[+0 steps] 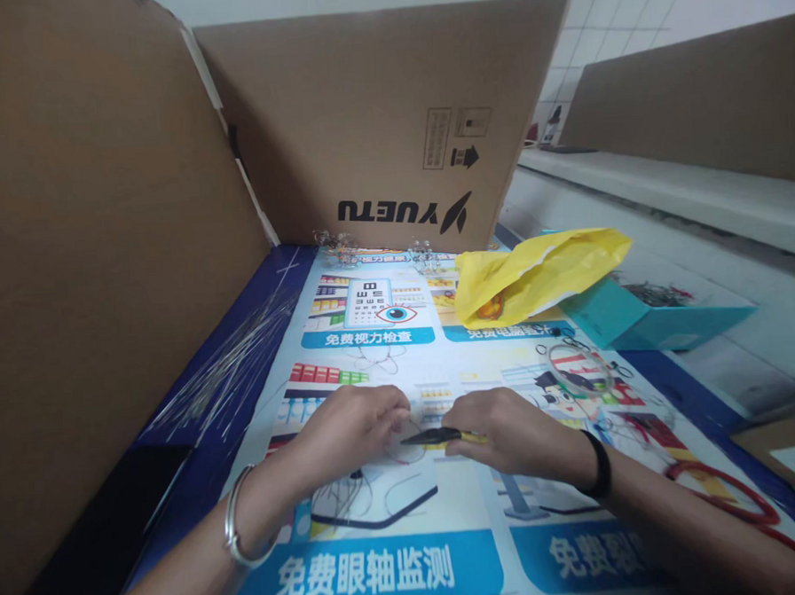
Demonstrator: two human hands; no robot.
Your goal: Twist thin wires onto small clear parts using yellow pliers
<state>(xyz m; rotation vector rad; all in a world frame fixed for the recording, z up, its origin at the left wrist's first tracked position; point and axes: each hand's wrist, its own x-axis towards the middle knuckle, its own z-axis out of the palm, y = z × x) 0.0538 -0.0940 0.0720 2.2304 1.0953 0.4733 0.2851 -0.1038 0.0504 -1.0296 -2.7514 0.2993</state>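
The right hand, above a glossy printed poster, grips yellow-handled pliers, their dark, tapered metal jaws pointing at the left hand. The left hand's fingers are pinched together over thin, curved wire, blurred but apparently fine and smooth. Beyond the right hand lie a crinkled yellow plastic bag and an angular turquoise box of tangled metal pieces.

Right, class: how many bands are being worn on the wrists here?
2: a silver bracelet on the left wrist, a black band on the right wrist.
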